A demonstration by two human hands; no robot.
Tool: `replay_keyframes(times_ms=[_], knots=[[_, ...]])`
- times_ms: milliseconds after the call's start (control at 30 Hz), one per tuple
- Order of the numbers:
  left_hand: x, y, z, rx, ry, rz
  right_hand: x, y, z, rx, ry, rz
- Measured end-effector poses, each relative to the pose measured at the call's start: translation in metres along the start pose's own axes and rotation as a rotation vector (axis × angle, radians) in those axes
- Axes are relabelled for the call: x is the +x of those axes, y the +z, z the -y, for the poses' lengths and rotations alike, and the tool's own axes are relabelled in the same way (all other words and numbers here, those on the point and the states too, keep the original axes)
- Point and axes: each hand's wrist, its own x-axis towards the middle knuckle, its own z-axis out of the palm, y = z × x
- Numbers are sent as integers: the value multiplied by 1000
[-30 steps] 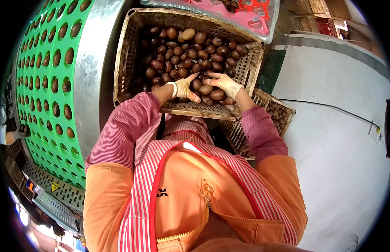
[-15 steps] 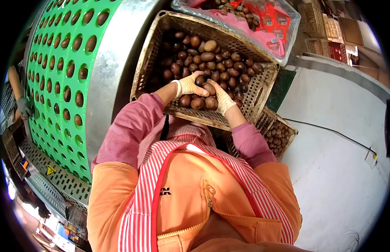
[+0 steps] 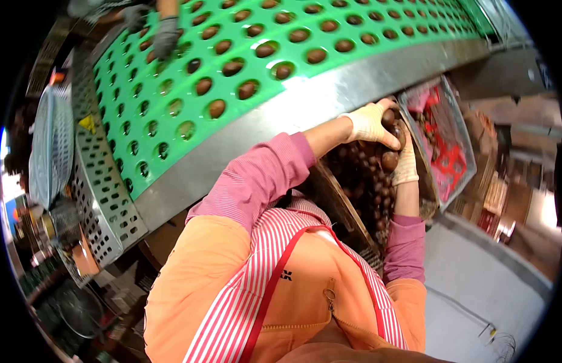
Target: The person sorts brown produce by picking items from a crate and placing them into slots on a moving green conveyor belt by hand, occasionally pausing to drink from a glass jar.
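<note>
My left hand (image 3: 369,125), in a cream ribbed glove with bare fingertips, curls over several brown egg-shaped pieces (image 3: 390,160) from the left. My right hand (image 3: 407,163), gloved alike, closes on them from the other side. Together the hands cup the pieces above the crate (image 3: 338,196), beside the metal edge of the green belt. More dark brown pieces (image 3: 369,199) fill the crate below. Their exact kind cannot be made out. The fingers of my right hand are partly hidden behind the pieces.
A green belt (image 3: 257,63) with oval holes, many holding brown pieces, curves across the upper left behind a metal rim (image 3: 232,142). A co-worker's gloved hand (image 3: 166,37) is over it. On the right is a plastic-lined crate (image 3: 459,172) with red and pink packaging.
My view has turned left, toward the green belt. Both hands have lifted from low in the crate toward the metal rim, with brown pieces gathered between them.
</note>
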Motion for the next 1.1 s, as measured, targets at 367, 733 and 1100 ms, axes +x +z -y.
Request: replay_keyframes(times_ms=[367,733,1100], knots=[[-292,-254,70,-165,60,-876,137,332,-212,319,1135,624],[-430,-293,165,-345,-191,-1247,140,451,-293,-1929,-833,494],[-452,-384,149,437,-810,-1262,181,524,-269,-2239,-668,543]])
